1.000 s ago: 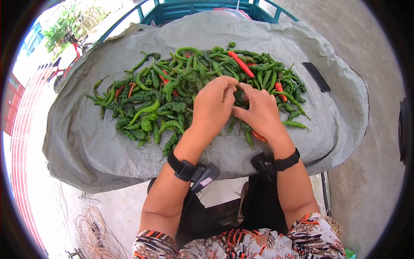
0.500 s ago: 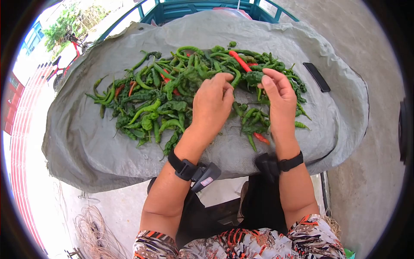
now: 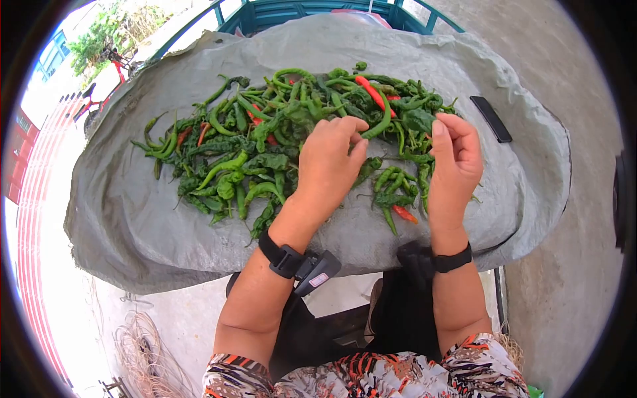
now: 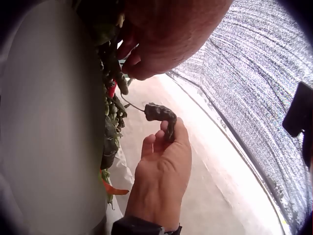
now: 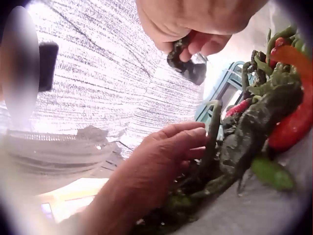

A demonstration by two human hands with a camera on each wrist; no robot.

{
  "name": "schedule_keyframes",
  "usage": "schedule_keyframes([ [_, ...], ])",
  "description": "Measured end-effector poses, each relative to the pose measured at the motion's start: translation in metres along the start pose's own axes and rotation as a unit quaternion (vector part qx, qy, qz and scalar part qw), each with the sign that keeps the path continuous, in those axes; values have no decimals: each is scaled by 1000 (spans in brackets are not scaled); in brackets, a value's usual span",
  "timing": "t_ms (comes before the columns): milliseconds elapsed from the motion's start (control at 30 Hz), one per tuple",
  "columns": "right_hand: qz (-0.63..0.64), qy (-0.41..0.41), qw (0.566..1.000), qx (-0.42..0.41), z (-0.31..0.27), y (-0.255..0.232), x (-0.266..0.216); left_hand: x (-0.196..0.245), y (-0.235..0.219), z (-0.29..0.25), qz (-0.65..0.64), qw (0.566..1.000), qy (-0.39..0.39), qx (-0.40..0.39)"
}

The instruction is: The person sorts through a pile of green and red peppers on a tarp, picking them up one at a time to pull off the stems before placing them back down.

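My right hand [image 3: 458,162] is raised over the right part of a heap of green peppers [image 3: 232,146]. It pinches a dark, wrinkled green pepper [image 4: 159,112] by one end, and the thin stem points toward the left hand. At the middle of the heap is my left hand [image 3: 328,159], palm down with bent fingers. A slender, curved green pepper [image 3: 383,119] sticks up from its fingertips, and this pepper [image 5: 212,126] stands upright there in the right wrist view. Between the hands lies a small cluster of green peppers [image 3: 391,182] with a red pepper [image 3: 405,213].
The peppers lie on a grey sheet [image 3: 146,232] with raised, creased edges. A black phone [image 3: 491,119] rests on it at the right. Behind stands a teal metal frame [image 3: 279,14]. Coiled cord [image 3: 146,351] lies on the ground at lower left.
The right hand has moved away from the left hand, to the right, carrying the dark pepper. The curved green pepper at the left fingertips has tipped rightward. The small cluster has come into view.
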State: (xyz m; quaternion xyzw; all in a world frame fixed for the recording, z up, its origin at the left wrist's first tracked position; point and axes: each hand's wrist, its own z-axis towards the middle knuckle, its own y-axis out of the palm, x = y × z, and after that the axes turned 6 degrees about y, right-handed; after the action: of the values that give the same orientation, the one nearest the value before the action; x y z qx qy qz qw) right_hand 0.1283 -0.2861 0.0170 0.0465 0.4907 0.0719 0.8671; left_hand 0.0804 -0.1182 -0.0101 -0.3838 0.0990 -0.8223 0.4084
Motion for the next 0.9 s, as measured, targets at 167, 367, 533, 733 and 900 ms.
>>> schedule_keyframes([
  [167, -109, -54, 992, 42, 5, -4, 5, 6, -1, 1, -41, 999, -16, -3],
  [367, -148, -62, 984, -80, -11, 8, -6, 20, -11, 5, -301, 943, -133, -42],
  [533, -103, -74, 976, -178, -13, 12, -2, 23, -15, 6, -351, 930, -108, -18],
  [733, 21, 90, 988, -120, -5, 0, -9, 17, -10, 5, -89, 992, 90, -8],
  [900, 32, 124, 991, -43, -1, 0, -9, 18, -8, 5, -128, 987, 102, 13],
])
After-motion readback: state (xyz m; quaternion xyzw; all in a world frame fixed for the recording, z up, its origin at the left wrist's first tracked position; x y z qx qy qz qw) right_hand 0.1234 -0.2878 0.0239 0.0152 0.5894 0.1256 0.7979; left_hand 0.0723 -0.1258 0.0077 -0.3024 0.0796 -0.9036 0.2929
